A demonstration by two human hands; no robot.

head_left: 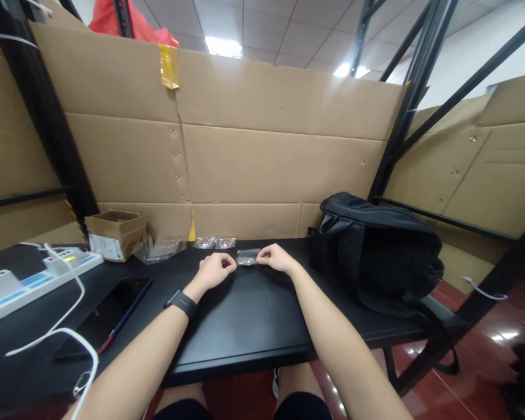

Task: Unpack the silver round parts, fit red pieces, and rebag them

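Packet (247, 257), head view: small, clear plastic, lying toward the far side of the black bench (245, 315), between the two hands and near the cardboard wall (245, 169). Contents too small to identify. Handling, judged by look: light; film thin, soft and probably slippery, apt to crease or slide under a loose pinch. Fragility of contents cannot be told. Best hold: fingertip pinch at the two short ends, leaving the middle unpressed.

Pose: both forearms reach forward from the near edge and converge, wrists low, fingers curled inward. Right hand (276, 257) appears to pinch the right end between thumb and forefinger. Left hand (215, 270), watch (181, 303) at its wrist, has thumb and forefinger together at the left end; cannot tell whether film is caught or merely touched. Two small bags (205, 242) lie just beyond the left hand.
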